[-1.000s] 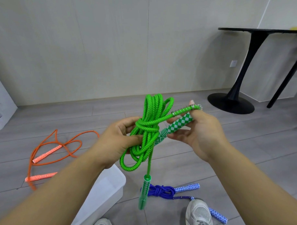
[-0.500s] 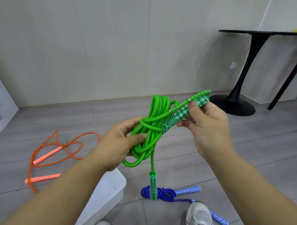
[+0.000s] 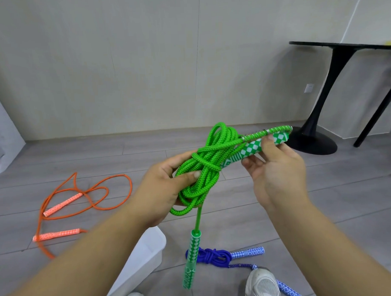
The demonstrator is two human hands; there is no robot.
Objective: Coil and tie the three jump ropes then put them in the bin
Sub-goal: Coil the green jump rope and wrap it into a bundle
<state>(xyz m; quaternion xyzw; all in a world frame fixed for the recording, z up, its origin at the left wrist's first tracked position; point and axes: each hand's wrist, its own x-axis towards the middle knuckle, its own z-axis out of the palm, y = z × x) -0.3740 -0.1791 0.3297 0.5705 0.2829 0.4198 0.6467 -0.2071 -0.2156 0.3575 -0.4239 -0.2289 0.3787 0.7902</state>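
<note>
Tightening: right hand (image 3: 277, 167) is pulling the checkered green handle (image 3: 252, 149) farther out, left hand (image 3: 167, 188) gripping the green jump-rope coil (image 3: 204, 169); knot nearly done.

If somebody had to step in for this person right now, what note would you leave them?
Left hand grips the green rope coil. Right hand pinches one handle; the other hangs free.
Blue rope lies coiled on the floor by the bin; orange rope lies loose.
Done: blue coiled; green coiled, wrap started.
Left: finish green's tie, coil orange, bin all three.
</note>
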